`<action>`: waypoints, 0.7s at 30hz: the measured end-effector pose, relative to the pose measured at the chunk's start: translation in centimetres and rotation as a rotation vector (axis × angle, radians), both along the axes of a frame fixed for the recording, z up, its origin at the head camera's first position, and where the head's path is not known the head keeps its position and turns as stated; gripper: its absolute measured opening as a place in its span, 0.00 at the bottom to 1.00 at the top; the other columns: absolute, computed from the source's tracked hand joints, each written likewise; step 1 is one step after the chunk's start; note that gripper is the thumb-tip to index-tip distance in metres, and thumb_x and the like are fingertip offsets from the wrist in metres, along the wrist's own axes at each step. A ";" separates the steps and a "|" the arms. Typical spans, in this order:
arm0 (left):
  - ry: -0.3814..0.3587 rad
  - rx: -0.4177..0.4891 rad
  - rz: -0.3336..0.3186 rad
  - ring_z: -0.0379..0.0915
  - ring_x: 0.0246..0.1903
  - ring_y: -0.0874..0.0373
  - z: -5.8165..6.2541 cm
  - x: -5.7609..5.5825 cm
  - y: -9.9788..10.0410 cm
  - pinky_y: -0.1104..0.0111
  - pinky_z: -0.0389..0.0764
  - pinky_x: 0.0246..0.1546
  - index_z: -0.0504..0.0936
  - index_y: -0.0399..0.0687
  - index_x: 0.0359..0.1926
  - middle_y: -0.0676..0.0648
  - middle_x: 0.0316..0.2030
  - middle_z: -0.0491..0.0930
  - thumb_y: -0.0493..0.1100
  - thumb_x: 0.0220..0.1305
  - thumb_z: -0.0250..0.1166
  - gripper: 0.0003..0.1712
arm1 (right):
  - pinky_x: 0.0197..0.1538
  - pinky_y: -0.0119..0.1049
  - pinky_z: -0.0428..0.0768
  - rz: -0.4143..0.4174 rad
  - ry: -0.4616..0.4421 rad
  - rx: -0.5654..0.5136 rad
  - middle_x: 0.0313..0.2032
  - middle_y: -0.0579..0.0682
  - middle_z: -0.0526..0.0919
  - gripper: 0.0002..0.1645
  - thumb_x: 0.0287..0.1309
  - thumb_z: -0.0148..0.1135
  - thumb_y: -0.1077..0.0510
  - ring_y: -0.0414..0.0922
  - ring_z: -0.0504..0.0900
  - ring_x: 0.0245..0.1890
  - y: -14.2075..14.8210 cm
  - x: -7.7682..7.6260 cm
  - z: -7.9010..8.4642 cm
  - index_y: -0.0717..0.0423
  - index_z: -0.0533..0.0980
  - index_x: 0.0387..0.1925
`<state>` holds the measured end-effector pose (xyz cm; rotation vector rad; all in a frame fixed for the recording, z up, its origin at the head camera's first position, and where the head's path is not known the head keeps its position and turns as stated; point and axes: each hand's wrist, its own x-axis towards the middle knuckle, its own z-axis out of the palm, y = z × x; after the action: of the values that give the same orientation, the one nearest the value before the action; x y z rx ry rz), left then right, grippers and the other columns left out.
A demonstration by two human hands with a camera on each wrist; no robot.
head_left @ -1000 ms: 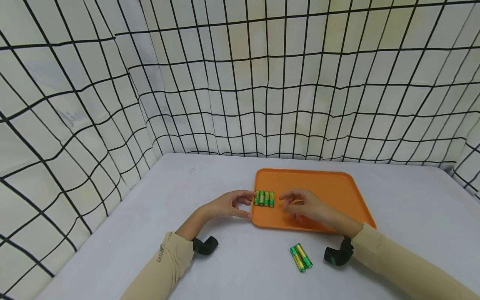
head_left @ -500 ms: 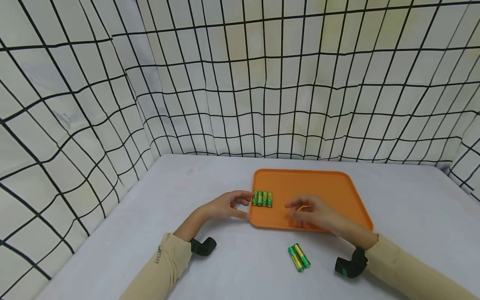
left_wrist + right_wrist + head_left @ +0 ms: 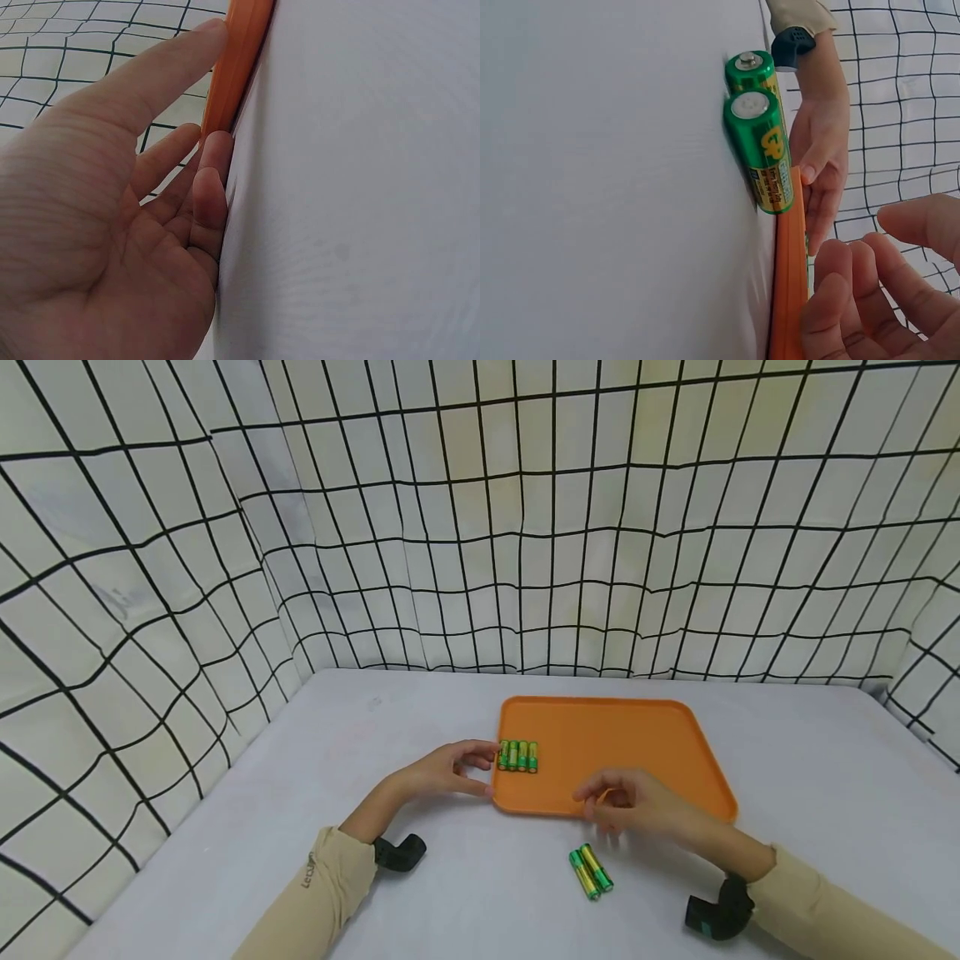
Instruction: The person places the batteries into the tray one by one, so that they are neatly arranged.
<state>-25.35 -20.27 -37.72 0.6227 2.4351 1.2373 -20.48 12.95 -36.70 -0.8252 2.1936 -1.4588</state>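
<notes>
My left hand (image 3: pixel 447 770) rests at the left edge of an orange tray (image 3: pixel 615 735), thumb and fingertips right at its rim, as the left wrist view also shows. Just inside that edge lie several green and gold batteries (image 3: pixel 518 757), side by side in a row. My right hand (image 3: pixel 637 803) hovers over the tray's front edge, fingers loosely bent and nothing between them. Two more batteries (image 3: pixel 591 871) lie together on the white table, in front of the tray and just nearer than the right hand. The right wrist view shows their ends, the nearer battery (image 3: pixel 759 146) lettered GP.
A white-covered table (image 3: pixel 375 718) spreads around the tray. Black netting (image 3: pixel 555 568) over white sheeting rises behind it and along both sides. A black wrist camera (image 3: pixel 400 852) sits on the left wrist, another camera (image 3: pixel 720 910) on the right.
My right hand has drawn back from beside the battery row toward the tray's front edge, closer to the two loose batteries. My left hand stays at the tray edge; the view has shifted slightly.
</notes>
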 end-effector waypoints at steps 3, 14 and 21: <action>-0.005 0.003 0.001 0.70 0.57 0.54 -0.1 -0.1 0.0 0.68 0.69 0.49 0.68 0.46 0.69 0.46 0.61 0.73 0.45 0.57 0.73 0.40 | 0.29 0.35 0.79 0.042 0.006 0.000 0.39 0.58 0.79 0.16 0.65 0.60 0.61 0.49 0.81 0.29 0.3 0.3 -0.2 0.65 0.75 0.51; -0.009 0.011 -0.002 0.70 0.57 0.54 -0.1 -0.1 0.1 0.67 0.69 0.50 0.69 0.47 0.68 0.47 0.60 0.74 0.45 0.57 0.73 0.40 | 0.31 0.30 0.79 0.167 0.028 -0.030 0.41 0.63 0.80 0.15 0.65 0.60 0.63 0.46 0.78 0.27 0.8 0.9 -0.6 0.68 0.75 0.49; -0.002 0.005 -0.003 0.70 0.57 0.55 -0.2 -0.2 0.1 0.64 0.68 0.52 0.69 0.47 0.68 0.48 0.60 0.74 0.46 0.57 0.73 0.40 | 0.34 0.27 0.76 0.246 -0.006 -0.008 0.47 0.60 0.79 0.21 0.60 0.66 0.62 0.40 0.77 0.33 1.0 1.2 -0.9 0.65 0.74 0.54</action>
<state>-25.58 -20.21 -37.96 0.6259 2.4298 1.2427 -19.25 13.96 -37.60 -1.0501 1.9996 -1.3479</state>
